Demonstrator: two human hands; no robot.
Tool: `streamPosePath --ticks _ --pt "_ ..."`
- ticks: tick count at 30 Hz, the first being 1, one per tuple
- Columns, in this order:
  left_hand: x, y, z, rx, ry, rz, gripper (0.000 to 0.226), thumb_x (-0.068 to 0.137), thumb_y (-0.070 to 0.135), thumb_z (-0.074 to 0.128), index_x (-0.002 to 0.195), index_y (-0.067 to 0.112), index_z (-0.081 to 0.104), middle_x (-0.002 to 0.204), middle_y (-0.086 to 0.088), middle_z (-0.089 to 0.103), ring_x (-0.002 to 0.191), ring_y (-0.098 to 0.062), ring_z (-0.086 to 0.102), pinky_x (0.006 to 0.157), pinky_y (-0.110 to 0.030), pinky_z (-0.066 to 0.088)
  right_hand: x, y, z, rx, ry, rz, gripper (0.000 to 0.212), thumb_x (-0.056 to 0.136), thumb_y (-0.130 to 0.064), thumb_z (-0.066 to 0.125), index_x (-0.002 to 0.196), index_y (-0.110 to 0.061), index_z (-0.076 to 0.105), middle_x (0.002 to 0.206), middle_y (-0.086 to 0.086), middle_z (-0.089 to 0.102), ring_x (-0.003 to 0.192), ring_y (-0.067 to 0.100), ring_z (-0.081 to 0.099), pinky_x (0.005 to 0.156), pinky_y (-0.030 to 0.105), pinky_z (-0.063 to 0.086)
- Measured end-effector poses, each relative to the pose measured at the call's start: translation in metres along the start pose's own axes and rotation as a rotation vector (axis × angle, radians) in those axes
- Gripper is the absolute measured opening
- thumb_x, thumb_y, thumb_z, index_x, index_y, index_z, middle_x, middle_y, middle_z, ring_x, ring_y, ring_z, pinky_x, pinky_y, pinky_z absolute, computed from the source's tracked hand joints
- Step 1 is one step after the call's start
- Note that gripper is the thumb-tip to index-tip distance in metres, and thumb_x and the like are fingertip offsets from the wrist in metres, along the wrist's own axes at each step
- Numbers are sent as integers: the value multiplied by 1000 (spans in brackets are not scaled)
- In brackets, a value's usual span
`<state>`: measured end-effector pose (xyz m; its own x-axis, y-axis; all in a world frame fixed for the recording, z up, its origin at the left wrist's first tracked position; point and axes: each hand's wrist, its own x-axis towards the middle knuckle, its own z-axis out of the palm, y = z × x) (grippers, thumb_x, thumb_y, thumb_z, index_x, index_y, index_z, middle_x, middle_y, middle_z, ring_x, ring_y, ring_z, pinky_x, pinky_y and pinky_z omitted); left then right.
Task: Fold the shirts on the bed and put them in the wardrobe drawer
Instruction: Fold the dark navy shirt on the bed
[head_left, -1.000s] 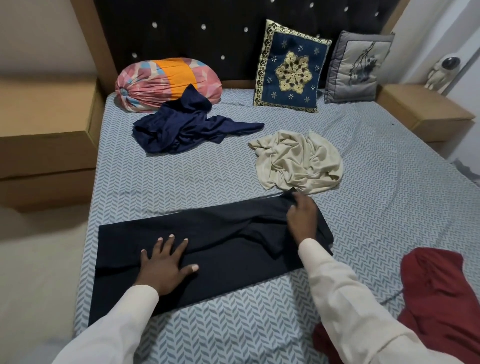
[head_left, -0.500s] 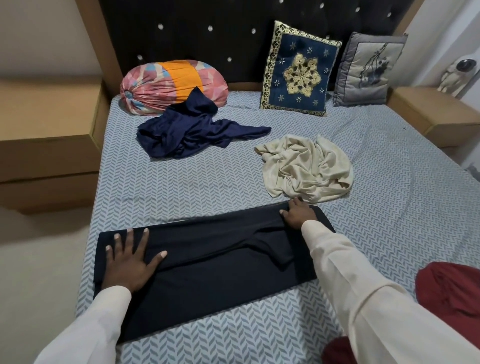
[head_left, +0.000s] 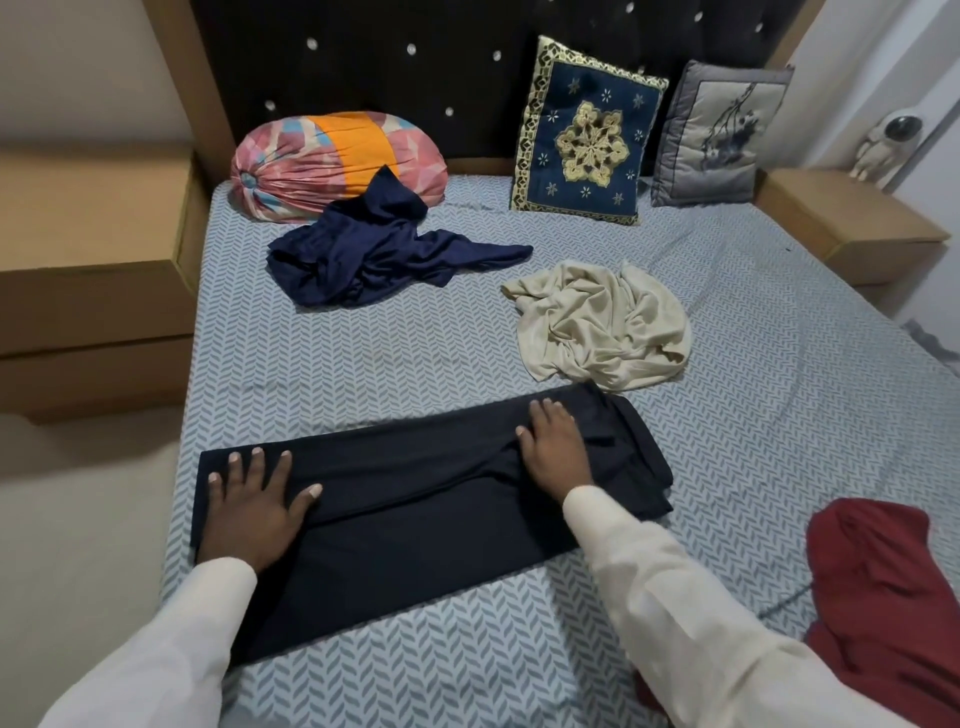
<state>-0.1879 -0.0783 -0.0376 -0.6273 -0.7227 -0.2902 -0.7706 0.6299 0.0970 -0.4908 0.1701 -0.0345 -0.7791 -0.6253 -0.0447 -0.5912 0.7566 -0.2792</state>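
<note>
Four shirts are lying on the bed (head_left: 363, 358), and we are working on one of them. We are folding the black shirt (head_left: 415, 499), which is lying as a long strip at 6 o'clock, close to us. Our left hand (head_left: 249, 501) is lying flat on its 9 o'clock end, fingers spread wide, holding nothing and only pressing the cloth down. Our right hand (head_left: 556, 449) is resting flat on the 3 o'clock end, fingers straight and close together, pressing a bumpy fold and gripping nothing. We are thinking the next move is bringing one end over the other, so each hand needs to pinch a corner. The navy shirt (head_left: 374, 249) is waiting at 11 o'clock, the cream shirt (head_left: 602, 327) at 1 o'clock and the red shirt (head_left: 893, 587) at 4 o'clock. The drawer is not showing.
</note>
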Motion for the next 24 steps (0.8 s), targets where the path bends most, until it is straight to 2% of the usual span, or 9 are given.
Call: streamPosePath --ticks 2,3,6,8,11,15,18,21,24 --pt "-17 0 4 -30 125 12 73 95 60 24 148 13 38 155 -21 30 146 -39 17 118 -53 7 -35 -13 18 -1 -36 -93 63 93 -43 27 144 -10 46 149 20 42 140 37 36 117 48 23" --pt "-26 0 10 -50 157 17 74 92 59 28 145 10 44 151 -25 36 143 -42 23 116 -54 10 -45 -15 24 -25 -81 -109 67 92 -46 22 147 -13 42 153 18 37 143 35 32 118 48 20" --pt "-52 -2 26 -127 232 -64 68 94 48 49 147 8 39 149 -30 33 141 -47 24 113 -56 17 -49 -17 24 -56 -145 -70 57 100 -39 31 153 -18 29 161 13 21 149 29 17 120 44 9" --pt "-68 -2 23 -217 196 -185 72 93 43 56 151 10 29 153 -28 27 141 -45 22 113 -55 22 -48 -27 20 -57 -102 -58 57 99 -32 39 153 -17 29 161 14 21 149 29 15 121 44 7" --pt "-86 -12 13 -336 166 -346 76 90 35 60 150 8 23 145 -29 33 130 -46 33 106 -53 32 -51 -59 20 -50 -63 -129 60 92 -34 33 149 -16 37 156 14 33 147 31 23 120 45 10" --pt "-105 -26 0 -530 98 -485 59 86 26 66 130 0 36 127 -32 50 116 -47 50 94 -48 43 -60 -116 38 -117 -137 -287 43 99 -36 40 137 -19 50 146 10 47 140 31 34 118 47 16" --pt "-119 -44 -5 -638 -41 -563 56 84 30 70 123 0 43 127 -27 56 115 -41 56 91 -40 46 -73 -176 56 -114 -150 -392 36 97 -37 44 124 -19 58 136 10 54 131 33 44 115 46 23" --pt "-123 -58 -5 -702 -102 -528 44 82 29 71 115 3 59 123 -22 62 111 -36 60 85 -33 48 -89 -237 67 -78 -156 -480 35 96 -40 44 117 -20 63 122 8 60 118 33 50 102 41 36" --pt "-124 -64 -7 -756 -109 -508 34 82 27 66 108 6 66 116 -19 66 105 -34 63 74 -27 44 -98 -291 71 -92 -221 -520 38 99 -43 42 118 -17 61 123 11 56 118 34 46 96 41 38"
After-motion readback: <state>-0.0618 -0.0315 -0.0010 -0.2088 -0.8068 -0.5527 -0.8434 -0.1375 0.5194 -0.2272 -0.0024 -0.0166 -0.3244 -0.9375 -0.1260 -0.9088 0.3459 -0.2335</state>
